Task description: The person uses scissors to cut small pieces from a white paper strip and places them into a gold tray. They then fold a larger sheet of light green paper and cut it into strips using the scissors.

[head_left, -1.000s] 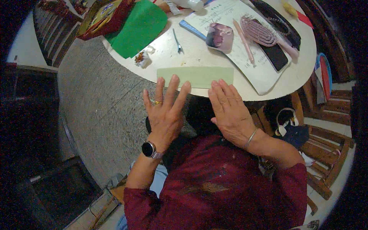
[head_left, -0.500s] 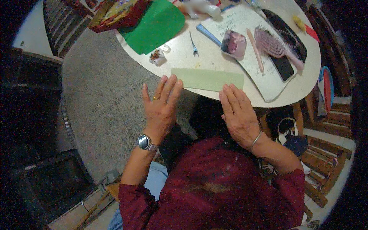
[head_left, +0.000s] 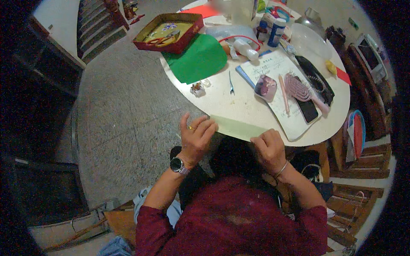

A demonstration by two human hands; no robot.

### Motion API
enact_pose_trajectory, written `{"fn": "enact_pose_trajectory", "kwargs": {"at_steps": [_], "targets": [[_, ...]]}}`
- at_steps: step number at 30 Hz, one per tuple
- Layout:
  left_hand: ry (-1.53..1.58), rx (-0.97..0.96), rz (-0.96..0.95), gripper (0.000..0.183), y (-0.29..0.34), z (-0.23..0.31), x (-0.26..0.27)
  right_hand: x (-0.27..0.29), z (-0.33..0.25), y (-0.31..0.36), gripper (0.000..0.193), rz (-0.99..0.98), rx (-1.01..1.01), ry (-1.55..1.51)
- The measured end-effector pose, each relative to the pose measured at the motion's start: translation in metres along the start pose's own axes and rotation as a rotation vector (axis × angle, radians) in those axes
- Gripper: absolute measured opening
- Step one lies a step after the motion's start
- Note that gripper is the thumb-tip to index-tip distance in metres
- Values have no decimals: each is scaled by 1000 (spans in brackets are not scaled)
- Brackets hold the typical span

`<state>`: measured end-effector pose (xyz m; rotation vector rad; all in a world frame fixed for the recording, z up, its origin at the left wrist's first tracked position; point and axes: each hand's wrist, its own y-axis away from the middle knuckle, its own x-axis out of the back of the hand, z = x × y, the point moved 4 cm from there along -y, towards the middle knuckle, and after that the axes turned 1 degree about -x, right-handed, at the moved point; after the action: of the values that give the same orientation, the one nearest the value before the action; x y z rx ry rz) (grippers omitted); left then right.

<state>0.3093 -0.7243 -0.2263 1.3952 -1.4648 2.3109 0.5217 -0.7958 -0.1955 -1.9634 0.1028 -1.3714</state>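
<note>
A pale green strip of folded paper (head_left: 240,127) lies along the near edge of the round white table. My left hand (head_left: 197,137), with a ring and a watch on its arm, has its fingers bent and pinches the strip's left end. At the right end, my right hand (head_left: 272,150) is closed with the thumb and fingers on the paper's corner; a thin bangle circles that wrist. The parts of the strip under the fingertips are hidden.
A green sheet (head_left: 197,59) sits by a red box (head_left: 188,37) holding orange-handled scissors (head_left: 164,40). Rightward are an open notebook (head_left: 294,128), a pinkish card (head_left: 265,88), a pencil (head_left: 284,96), a hairbrush (head_left: 299,87) and a phone (head_left: 307,112). Bottles (head_left: 277,32) stand farther back.
My fingers, stretched out flat before, are now bent onto the ends of the strip. The view has tilted up, so more of the table's far side shows.
</note>
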Motion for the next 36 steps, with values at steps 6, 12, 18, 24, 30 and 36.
{"fn": "enact_pose_trajectory", "kwargs": {"at_steps": [6,12,18,24,30,36], "targets": [[77,-53,58,13,7,-10,15,16,-14,-10,13,9,-1,-56],[84,110,25,19,12,-23,51,17,-33,-31,13,-30,104,-103],[346,517,214,34,49,-12,83,3,-56,-72,12,-11,151,-89],[974,967,289,24,65,18,67,-42,-108,-97,10,-140,302,-114],[1073,1156,483,18,128,-25,43,-90,-150,-98,11,-287,513,-174],[1058,1291,497,22,183,-50,33,-108,-145,-150,17,-476,332,-379]]}}
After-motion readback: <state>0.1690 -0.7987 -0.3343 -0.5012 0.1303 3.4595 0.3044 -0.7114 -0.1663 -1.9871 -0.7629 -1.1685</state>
